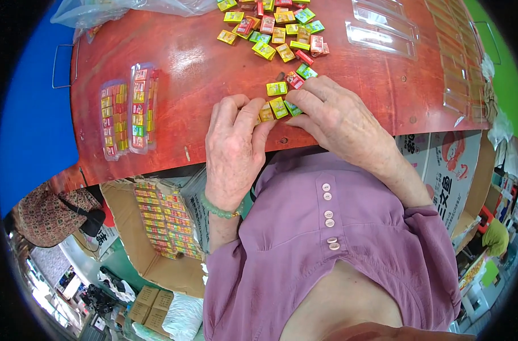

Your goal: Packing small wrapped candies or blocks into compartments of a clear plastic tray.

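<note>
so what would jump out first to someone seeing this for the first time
Both hands meet at the near edge of the red table: the left hand and right hand pinch a short row of small bright packets. Beyond them lies a loose heap of packets, and two filled clear trays sit to the left.

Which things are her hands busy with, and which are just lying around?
In use: left hand, right hand, small packets between them, packet pile, filled trays, empty trays.

Lying about: plastic bag, cardboard box, black bag.
</note>
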Demonstrator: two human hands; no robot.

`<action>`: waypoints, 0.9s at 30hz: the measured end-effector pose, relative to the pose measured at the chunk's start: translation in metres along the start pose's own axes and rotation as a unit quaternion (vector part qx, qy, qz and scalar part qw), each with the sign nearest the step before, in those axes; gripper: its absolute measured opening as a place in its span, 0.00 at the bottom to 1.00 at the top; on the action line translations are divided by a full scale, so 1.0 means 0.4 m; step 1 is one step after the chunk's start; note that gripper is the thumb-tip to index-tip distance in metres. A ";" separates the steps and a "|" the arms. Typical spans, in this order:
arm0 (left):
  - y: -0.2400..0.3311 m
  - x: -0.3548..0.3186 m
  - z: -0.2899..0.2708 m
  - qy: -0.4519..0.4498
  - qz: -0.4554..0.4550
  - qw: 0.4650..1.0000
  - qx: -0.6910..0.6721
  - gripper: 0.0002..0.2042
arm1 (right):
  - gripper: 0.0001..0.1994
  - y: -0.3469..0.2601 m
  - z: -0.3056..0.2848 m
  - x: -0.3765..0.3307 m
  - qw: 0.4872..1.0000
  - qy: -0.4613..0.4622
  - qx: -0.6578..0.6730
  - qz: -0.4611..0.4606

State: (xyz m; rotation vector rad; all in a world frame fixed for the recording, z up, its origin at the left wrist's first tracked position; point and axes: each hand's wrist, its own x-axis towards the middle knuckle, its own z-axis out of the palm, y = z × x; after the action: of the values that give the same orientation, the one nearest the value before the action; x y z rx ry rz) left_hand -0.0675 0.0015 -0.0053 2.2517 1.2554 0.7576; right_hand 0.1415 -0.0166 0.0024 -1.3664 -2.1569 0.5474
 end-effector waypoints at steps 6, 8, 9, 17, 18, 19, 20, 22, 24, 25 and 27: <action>0.002 0.002 -0.010 -0.034 -0.022 0.998 -0.037 0.20 | 0.17 0.002 0.009 0.008 1.000 0.002 0.028 -0.010; 0.007 0.006 -0.008 -0.036 -0.025 0.998 -0.048 0.20 | 0.18 0.006 0.016 0.011 0.999 -0.017 0.028 -0.006; 0.006 0.007 -0.008 -0.031 -0.010 0.999 -0.032 0.21 | 0.17 0.010 0.022 0.012 0.999 -0.015 0.037 -0.010; 0.003 0.005 -0.016 -0.044 0.031 0.998 0.010 0.20 | 0.13 0.002 0.030 0.010 0.999 -0.009 0.036 -0.022; 0.003 0.003 -0.020 -0.046 0.035 0.998 0.007 0.20 | 0.13 -0.001 0.029 0.009 0.999 -0.019 0.043 -0.023; 0.003 0.001 -0.024 -0.047 0.039 0.998 0.003 0.19 | 0.12 -0.004 0.028 0.010 0.998 -0.030 0.050 -0.024; 0.002 -0.003 -0.028 -0.044 0.040 0.998 0.003 0.19 | 0.12 -0.005 0.031 0.011 0.998 -0.030 0.048 -0.025; -0.002 -0.010 -0.035 -0.044 0.019 0.999 -0.013 0.19 | 0.14 -0.006 0.041 0.013 0.997 -0.029 0.065 -0.038; -0.006 -0.019 -0.043 -0.043 0.011 0.999 -0.011 0.20 | 0.15 -0.013 0.029 0.016 0.996 -0.034 0.066 -0.041; -0.007 -0.020 -0.042 -0.045 0.004 0.999 -0.010 0.20 | 0.16 -0.016 0.020 0.020 0.996 -0.037 0.067 -0.042; -0.009 -0.023 -0.043 -0.040 0.008 0.999 -0.008 0.21 | 0.16 -0.018 -0.017 0.027 0.998 -0.039 0.050 -0.025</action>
State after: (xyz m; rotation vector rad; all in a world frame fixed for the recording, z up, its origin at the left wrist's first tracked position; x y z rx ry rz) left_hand -0.0850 -0.0027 0.0032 2.2585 1.1915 0.6726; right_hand 0.1371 -0.0094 0.0142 -1.2523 -2.1874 0.6906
